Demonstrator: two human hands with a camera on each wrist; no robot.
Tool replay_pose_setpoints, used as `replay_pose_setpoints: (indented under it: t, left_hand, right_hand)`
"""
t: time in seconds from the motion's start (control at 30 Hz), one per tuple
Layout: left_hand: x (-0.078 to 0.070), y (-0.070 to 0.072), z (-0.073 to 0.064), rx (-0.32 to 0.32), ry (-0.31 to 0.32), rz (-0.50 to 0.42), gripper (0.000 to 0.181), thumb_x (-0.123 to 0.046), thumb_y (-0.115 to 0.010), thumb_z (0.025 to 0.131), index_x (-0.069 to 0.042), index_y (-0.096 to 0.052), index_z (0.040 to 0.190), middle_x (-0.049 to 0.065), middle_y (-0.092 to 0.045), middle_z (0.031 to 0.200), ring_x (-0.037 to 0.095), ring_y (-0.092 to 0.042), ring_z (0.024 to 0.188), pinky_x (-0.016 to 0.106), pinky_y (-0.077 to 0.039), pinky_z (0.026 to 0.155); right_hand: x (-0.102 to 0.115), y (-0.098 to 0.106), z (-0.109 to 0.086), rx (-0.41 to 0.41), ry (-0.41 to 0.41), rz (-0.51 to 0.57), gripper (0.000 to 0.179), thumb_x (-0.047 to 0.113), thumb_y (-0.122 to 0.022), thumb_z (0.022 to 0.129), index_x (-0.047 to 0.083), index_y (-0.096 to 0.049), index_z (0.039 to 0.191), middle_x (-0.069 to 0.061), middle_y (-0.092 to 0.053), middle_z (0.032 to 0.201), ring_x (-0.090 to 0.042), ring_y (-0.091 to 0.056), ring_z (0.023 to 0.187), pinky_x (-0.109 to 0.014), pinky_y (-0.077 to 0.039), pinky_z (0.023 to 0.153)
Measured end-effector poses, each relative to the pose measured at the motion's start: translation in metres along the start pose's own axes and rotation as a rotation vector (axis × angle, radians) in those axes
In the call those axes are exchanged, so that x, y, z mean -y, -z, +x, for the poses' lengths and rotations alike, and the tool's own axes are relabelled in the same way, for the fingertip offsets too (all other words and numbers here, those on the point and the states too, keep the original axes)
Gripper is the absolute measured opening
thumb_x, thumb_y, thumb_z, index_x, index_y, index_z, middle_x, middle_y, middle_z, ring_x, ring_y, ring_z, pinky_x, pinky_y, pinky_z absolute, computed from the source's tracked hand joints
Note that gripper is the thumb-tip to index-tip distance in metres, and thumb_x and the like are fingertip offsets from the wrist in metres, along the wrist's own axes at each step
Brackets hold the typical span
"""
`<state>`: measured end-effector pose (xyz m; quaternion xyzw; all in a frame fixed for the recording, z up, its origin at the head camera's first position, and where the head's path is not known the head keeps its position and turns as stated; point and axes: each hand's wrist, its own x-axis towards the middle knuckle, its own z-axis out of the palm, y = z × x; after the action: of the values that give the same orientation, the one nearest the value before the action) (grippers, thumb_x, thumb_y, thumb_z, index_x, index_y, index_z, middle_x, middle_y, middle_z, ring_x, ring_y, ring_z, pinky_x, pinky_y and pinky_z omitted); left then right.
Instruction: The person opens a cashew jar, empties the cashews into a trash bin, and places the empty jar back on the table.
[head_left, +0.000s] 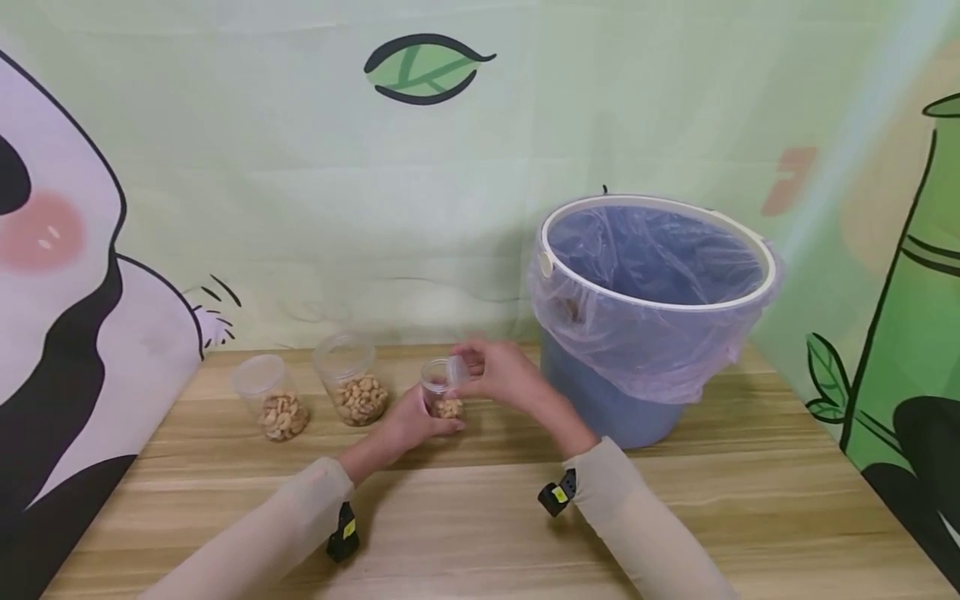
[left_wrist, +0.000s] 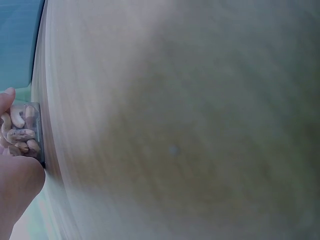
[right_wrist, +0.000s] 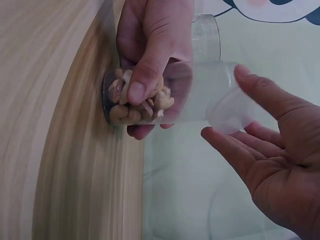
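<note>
My left hand [head_left: 408,427] grips a small clear plastic jar [right_wrist: 200,95] low down, fingers and thumb wrapped around it. Cashews [right_wrist: 120,114] fill the bottom part of this jar, which stands upright at the table surface. At the jar's mouth, my right hand [head_left: 506,379] pinches a translucent lid [right_wrist: 230,112] between thumb and fingers. The lid is tilted against one side of the rim, and the mouth shows uncovered beside it in the head view. In the left wrist view only the jar's base with cashews and part of the left hand appear.
Left of my hands stand two more clear jars of cashews, a frosted-topped one [head_left: 262,379] and a wider one [head_left: 345,362]. A blue bin [head_left: 600,396] with a plastic liner and white rim [head_left: 660,306] stands right on the wooden table [head_left: 480,517]. A printed cloth [head_left: 315,208] hangs behind.
</note>
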<state>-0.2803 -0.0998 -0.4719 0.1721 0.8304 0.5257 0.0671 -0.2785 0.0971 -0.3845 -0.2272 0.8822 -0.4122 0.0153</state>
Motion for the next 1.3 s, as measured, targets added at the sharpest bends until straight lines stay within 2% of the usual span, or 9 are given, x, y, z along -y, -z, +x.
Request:
replay_pose_setpoints:
  t: [0.2, 0.33, 0.47, 0.67, 0.87, 1.03, 1.17, 1.3]
  left_hand:
    - [-0.002, 0.0, 0.002, -0.002, 0.004, 0.004, 0.058, -0.01, -0.086, 0.081, -0.001, -0.057, 0.131, 0.014, -0.067, 0.125, 0.019, -0.055, 0.102, 0.033, -0.044, 0.087]
    - [-0.003, 0.003, 0.002, 0.008, 0.016, 0.007, 0.059, -0.007, -0.086, 0.081, -0.002, -0.058, 0.132, 0.013, -0.067, 0.127, 0.02, -0.056, 0.109, 0.031, -0.045, 0.09]
    - [-0.005, 0.009, 0.0, 0.02, 0.029, -0.027, 0.059, -0.003, -0.085, 0.081, -0.002, -0.059, 0.134, 0.012, -0.067, 0.128, 0.021, -0.058, 0.114, 0.029, -0.046, 0.093]
    - [-0.005, 0.016, -0.007, 0.059, 0.046, -0.097, 0.055, 0.001, -0.086, 0.078, -0.002, -0.062, 0.128, 0.01, -0.069, 0.116, 0.017, -0.061, 0.104, 0.029, -0.051, 0.086]
    - [-0.003, 0.02, -0.017, 0.103, 0.034, -0.113, 0.053, 0.003, -0.084, 0.079, 0.004, -0.061, 0.127, 0.02, -0.068, 0.116, 0.019, -0.063, 0.1, 0.026, -0.053, 0.082]
    - [0.0, 0.022, -0.022, 0.08, 0.019, -0.056, 0.053, -0.002, -0.087, 0.078, 0.004, -0.062, 0.125, 0.015, -0.071, 0.111, 0.017, -0.063, 0.096, 0.026, -0.052, 0.081]
    - [0.002, 0.022, -0.023, 0.071, 0.015, -0.058, 0.053, -0.002, -0.087, 0.077, 0.004, -0.062, 0.123, 0.013, -0.071, 0.107, 0.017, -0.064, 0.094, 0.027, -0.053, 0.081]
    - [0.004, 0.022, -0.025, 0.066, 0.006, -0.07, 0.054, -0.002, -0.087, 0.078, 0.005, -0.061, 0.124, 0.015, -0.069, 0.112, 0.018, -0.062, 0.098, 0.028, -0.052, 0.084]
  right_hand:
    - [-0.003, 0.001, -0.001, -0.027, -0.083, -0.032, 0.057, 0.04, -0.088, 0.079, 0.009, -0.069, 0.122, -0.008, -0.076, 0.11, -0.02, -0.072, 0.101, -0.035, -0.057, 0.086]
    - [-0.005, 0.001, -0.002, -0.025, -0.096, -0.032, 0.056, 0.042, -0.087, 0.079, 0.008, -0.069, 0.119, -0.006, -0.076, 0.107, -0.018, -0.073, 0.098, -0.032, -0.057, 0.082]
    - [-0.008, 0.001, -0.001, -0.016, -0.083, -0.013, 0.055, 0.038, -0.088, 0.079, 0.004, -0.069, 0.118, -0.007, -0.076, 0.109, -0.019, -0.073, 0.101, -0.03, -0.057, 0.084]
    - [-0.011, 0.003, -0.004, -0.005, -0.084, 0.025, 0.054, 0.033, -0.089, 0.079, 0.004, -0.068, 0.12, -0.007, -0.076, 0.11, -0.019, -0.072, 0.102, -0.033, -0.056, 0.088]
    - [-0.014, 0.002, -0.006, 0.01, -0.076, 0.027, 0.053, 0.032, -0.089, 0.079, 0.005, -0.068, 0.12, -0.009, -0.075, 0.114, -0.023, -0.072, 0.106, -0.034, -0.056, 0.09]
    - [-0.018, -0.002, -0.006, 0.048, -0.048, 0.049, 0.053, 0.022, -0.089, 0.079, 0.002, -0.066, 0.122, -0.013, -0.073, 0.117, -0.027, -0.07, 0.11, -0.033, -0.056, 0.093]
    - [-0.023, -0.005, -0.007, 0.064, -0.03, 0.065, 0.057, 0.015, -0.089, 0.079, 0.0, -0.061, 0.126, -0.015, -0.068, 0.124, -0.029, -0.067, 0.115, -0.035, -0.054, 0.097]
    - [-0.029, -0.01, -0.007, 0.074, -0.044, 0.077, 0.059, 0.009, -0.089, 0.078, -0.002, -0.058, 0.128, -0.016, -0.066, 0.127, -0.03, -0.066, 0.116, -0.037, -0.054, 0.098]
